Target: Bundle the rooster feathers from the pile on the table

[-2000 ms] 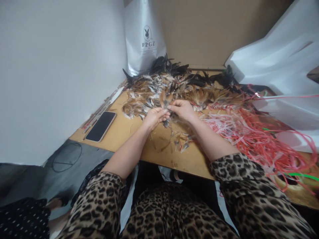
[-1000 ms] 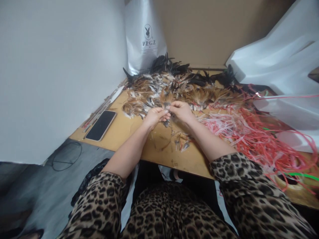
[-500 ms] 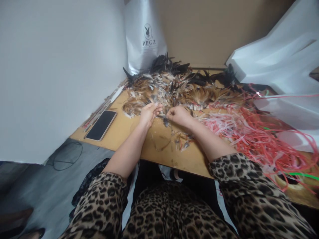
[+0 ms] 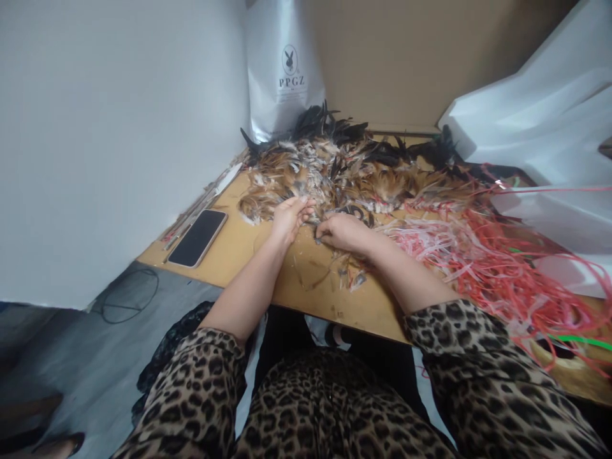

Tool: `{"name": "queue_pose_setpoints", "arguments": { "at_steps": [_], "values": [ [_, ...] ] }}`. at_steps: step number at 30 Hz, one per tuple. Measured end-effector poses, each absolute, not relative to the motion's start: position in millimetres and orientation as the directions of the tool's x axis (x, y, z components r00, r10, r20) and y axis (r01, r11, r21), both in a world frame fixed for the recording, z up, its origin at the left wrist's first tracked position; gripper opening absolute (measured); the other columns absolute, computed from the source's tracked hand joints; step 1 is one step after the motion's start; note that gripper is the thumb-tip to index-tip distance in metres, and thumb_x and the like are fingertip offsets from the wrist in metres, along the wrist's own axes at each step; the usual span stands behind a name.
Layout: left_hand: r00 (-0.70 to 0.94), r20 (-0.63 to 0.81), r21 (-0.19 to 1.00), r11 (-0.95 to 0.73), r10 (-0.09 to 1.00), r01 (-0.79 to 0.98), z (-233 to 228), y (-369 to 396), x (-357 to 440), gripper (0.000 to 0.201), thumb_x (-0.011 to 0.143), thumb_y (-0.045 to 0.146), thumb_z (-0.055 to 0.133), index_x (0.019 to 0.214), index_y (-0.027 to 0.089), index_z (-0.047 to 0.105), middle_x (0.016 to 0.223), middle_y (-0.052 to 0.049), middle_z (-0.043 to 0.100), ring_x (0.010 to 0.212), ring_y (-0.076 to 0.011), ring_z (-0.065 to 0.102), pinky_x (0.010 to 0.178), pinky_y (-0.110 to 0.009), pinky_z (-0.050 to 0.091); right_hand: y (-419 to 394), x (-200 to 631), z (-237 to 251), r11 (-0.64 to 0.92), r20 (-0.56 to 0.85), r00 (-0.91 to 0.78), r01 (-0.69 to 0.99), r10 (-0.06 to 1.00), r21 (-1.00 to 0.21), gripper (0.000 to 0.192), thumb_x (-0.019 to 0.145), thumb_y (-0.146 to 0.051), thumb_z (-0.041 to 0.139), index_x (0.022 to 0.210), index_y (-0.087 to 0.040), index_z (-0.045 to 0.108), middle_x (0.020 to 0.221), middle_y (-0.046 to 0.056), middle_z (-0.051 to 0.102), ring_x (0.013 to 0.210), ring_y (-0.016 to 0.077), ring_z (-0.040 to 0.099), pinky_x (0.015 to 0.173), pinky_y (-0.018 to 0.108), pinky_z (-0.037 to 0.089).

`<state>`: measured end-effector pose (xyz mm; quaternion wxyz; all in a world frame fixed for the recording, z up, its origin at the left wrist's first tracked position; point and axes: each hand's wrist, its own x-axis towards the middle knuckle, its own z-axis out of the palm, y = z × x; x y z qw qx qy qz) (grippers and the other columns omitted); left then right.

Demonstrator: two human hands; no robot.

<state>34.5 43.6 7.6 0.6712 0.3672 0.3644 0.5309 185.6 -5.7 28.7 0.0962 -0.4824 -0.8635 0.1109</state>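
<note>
Left hand (image 4: 288,217) reaches, fingers loosely spread, into the near edge of the feather heap (image 4: 335,169); right hand (image 4: 342,231) is curled around a small tuft (hard to see) just beside it. A careless tug could scatter feathers into the red strips (image 4: 482,261).

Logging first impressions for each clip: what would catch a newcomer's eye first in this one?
Most striking is the heap of brown, white and black feathers spread across the far half of the wooden table, with the left hand and right hand working at its near edge. To the right lies a bright tangle of red and pink strips. A dark phone lies at the table's left edge, and a white bag stands behind the feathers.
</note>
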Motion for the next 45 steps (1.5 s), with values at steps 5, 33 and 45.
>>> {"name": "queue_pose_setpoints", "arguments": {
  "at_steps": [5, 33, 45],
  "values": [
    [0.172, -0.112, 0.874, 0.180, 0.979, -0.451, 6.8, 44.6, 34.6, 0.014, 0.073, 0.022, 0.066, 0.081, 0.012, 0.062, 0.078, -0.005, 0.069, 0.055, -0.0036, 0.058, 0.048, -0.012, 0.041, 3.4, 194.7, 29.8, 0.386, 0.204, -0.368, 0.536, 0.907, -0.751, 0.015, 0.069, -0.026, 0.058, 0.074, -0.015, 0.067, 0.073, 0.002, 0.063, 0.068, 0.0119, 0.055, 0.067, 0.024, 0.041],
    [0.345, 0.037, 0.975, 0.042, 0.938, -0.219, 6.0, 34.3, 44.2, 0.029, 0.064, 0.034, 0.072, 0.077, 0.010, 0.065, 0.082, -0.009, 0.069, 0.058, -0.0092, 0.063, 0.047, -0.016, 0.043, 6.0, 195.7, 37.2, 0.310, 0.387, 0.013, 0.574, 0.922, -0.758, 0.024, 0.069, -0.017, 0.052, 0.093, -0.016, 0.054, 0.062, -0.001, 0.059, 0.053, 0.0122, 0.052, 0.056, 0.024, 0.038],
    [0.325, 0.028, 0.964, 0.060, 0.945, -0.258, 1.2, 34.4, 47.8, 0.023, 0.065, 0.029, 0.071, 0.073, 0.009, 0.064, 0.068, -0.007, 0.068, 0.059, -0.0089, 0.062, 0.056, -0.018, 0.048, 9.1, 196.6, 32.9, 0.323, 0.365, -0.080, 0.663, 0.928, -0.675, 0.034, 0.071, -0.014, 0.048, 0.104, -0.013, 0.057, 0.075, 0.004, 0.065, 0.061, 0.0140, 0.056, 0.062, 0.025, 0.042]
  ]
}}
